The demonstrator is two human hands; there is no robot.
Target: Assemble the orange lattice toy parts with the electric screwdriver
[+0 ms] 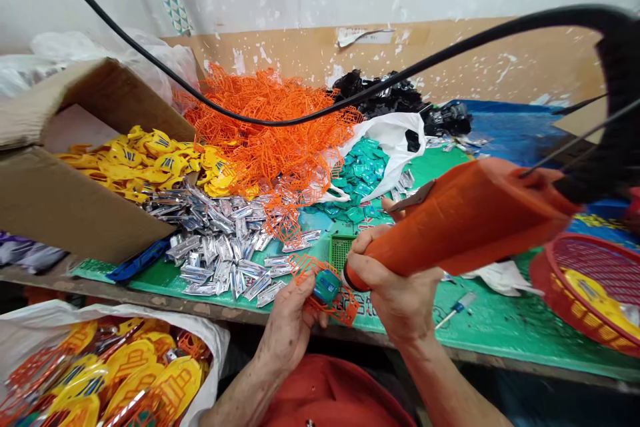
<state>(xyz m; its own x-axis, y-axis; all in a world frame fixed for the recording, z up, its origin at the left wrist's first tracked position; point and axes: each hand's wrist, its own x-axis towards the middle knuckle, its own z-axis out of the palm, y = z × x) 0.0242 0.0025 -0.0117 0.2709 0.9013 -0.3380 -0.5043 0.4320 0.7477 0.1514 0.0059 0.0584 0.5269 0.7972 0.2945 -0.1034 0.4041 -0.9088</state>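
My right hand (385, 267) is wrapped round the body of an orange power screwdriver (465, 213) with a cable at its back end. Its front tip points down and left, close to a small teal plastic part (327, 285). That part lies on an orange plastic lattice piece (345, 310), and my left hand (295, 310) pinches both between thumb and fingers. Whether the tip touches the teal part I cannot tell. Just behind my hands sits a small green plastic basket (341, 250), partly hidden.
Piles of silvery parts (220, 240), orange lattice pieces (270, 120), teal parts (363, 163) and black parts (400, 100) cover the bench. A cardboard box (65, 200) holds yellow parts. A white sack (217, 347), a blue-handled screwdriver (457, 309) and a red basket (550, 280) lie around. A black cable (280, 123) hangs across.
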